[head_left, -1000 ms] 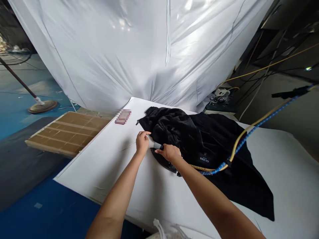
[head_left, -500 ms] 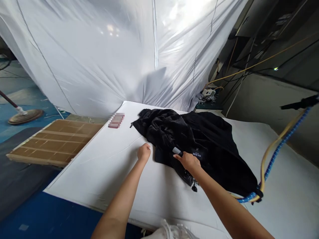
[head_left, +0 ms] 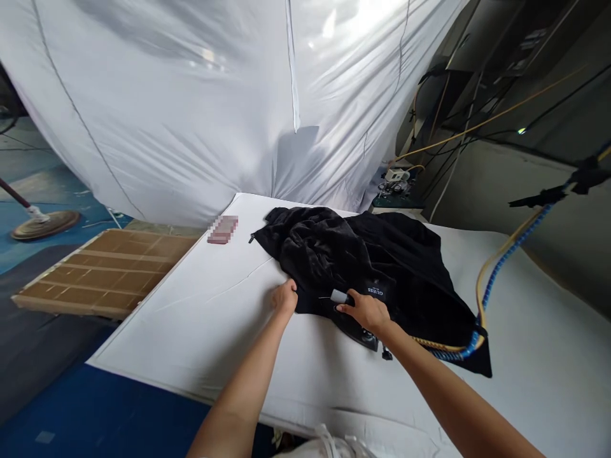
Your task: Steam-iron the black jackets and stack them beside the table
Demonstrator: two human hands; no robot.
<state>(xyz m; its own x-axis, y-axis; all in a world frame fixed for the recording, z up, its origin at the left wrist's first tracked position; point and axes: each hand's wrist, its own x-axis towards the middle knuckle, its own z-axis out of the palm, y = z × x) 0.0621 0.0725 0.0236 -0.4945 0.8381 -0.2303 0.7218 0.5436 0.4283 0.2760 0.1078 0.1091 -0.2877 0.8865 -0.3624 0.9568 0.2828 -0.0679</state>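
A black jacket (head_left: 405, 254) with a plush-looking part and a zipper pull lies spread on the white-covered table (head_left: 191, 318). A pale "GUESS" label shows near its middle. My right hand (head_left: 370, 312) is wrapped round the dark handle of what looks like a steam iron (head_left: 340, 297) with a grey front end. The iron's dark base rests low over the jacket's near part, partly hidden by my hand. At the jacket's left near edge, my left hand (head_left: 285, 297) is closed with its fingers curled at the fabric. Its fingertips are partly hidden.
A blue and yellow hose (head_left: 494, 280) comes down from the right and crosses the jacket towards my right forearm. A blurred reddish item (head_left: 223, 230) lies at the table's far left. Flattened cardboard (head_left: 109, 273) sits beside the table, and white sheeting (head_left: 191, 127) hangs behind.
My left hand has moved right and slightly away from me to meet the jacket's edge. My right hand has shifted a little right with the iron, and the hose has swung left.
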